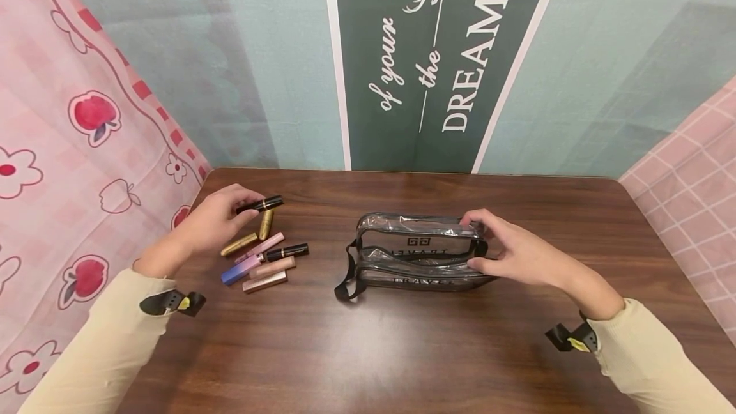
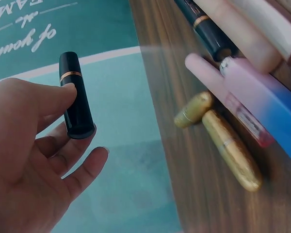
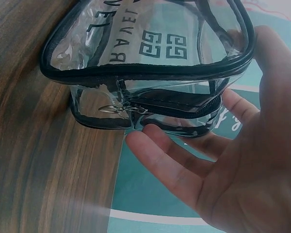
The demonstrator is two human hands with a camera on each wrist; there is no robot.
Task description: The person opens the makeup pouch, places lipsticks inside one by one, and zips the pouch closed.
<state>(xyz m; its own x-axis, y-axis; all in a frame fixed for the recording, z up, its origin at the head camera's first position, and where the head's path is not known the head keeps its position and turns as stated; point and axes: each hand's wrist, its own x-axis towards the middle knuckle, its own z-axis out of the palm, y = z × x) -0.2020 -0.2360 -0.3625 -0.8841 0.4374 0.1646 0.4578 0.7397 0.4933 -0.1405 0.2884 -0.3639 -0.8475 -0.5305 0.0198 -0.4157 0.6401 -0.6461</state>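
My left hand (image 1: 215, 219) pinches a black lipstick tube (image 2: 80, 109) with a thin gold band between thumb and fingers, raised over the far left of the table. Below and beside that hand lie two gold tubes (image 2: 230, 148), a blue-and-pink box (image 1: 241, 269), a slim pink tube (image 1: 269, 244) and another black tube (image 1: 289, 252). At its right end, my right hand (image 1: 526, 251) grips a clear toiletry bag (image 1: 422, 267) with black edging and printed lettering. The bag's top is unzipped, and a zipper pull (image 3: 114, 109) shows in the right wrist view.
A beige tube (image 1: 273, 267) and a rose-gold box (image 1: 265, 282) lie at the near side of the cosmetics. The bag's black strap loop (image 1: 349, 283) sticks out to its left. Printed curtains (image 1: 287, 69) hang behind the wooden table (image 1: 356, 350) and at its sides.
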